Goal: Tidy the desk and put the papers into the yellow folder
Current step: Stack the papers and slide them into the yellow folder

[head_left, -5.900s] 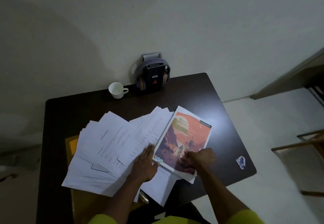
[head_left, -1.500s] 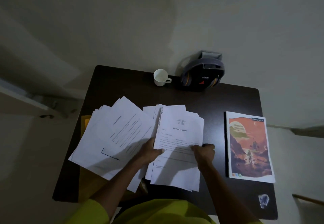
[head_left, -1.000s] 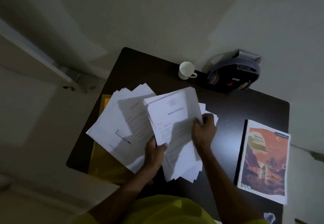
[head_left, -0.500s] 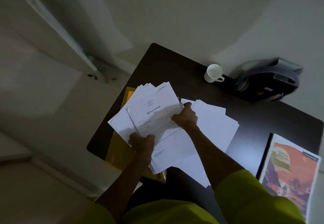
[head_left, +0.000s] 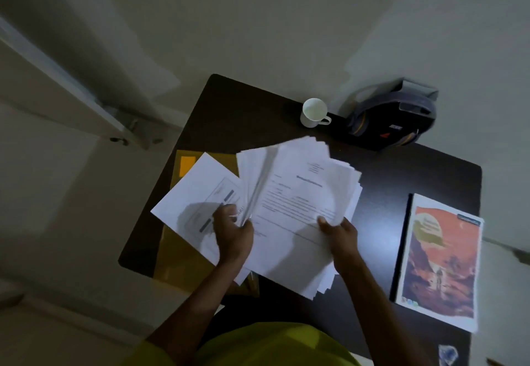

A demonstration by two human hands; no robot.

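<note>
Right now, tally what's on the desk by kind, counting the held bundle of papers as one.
Paper bundle: 1
Loose sheet: 1
Yellow folder: 1
Cup: 1
Headphones: 1
Book: 1
Small crumpled bit: 1
Total: 7

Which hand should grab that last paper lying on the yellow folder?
Probably the left hand. It is already right beside the loose paper on the yellow folder. The right hand is farther, gripping the stack.

white papers [head_left: 298, 193], yellow folder [head_left: 177, 251] (orange label)
</note>
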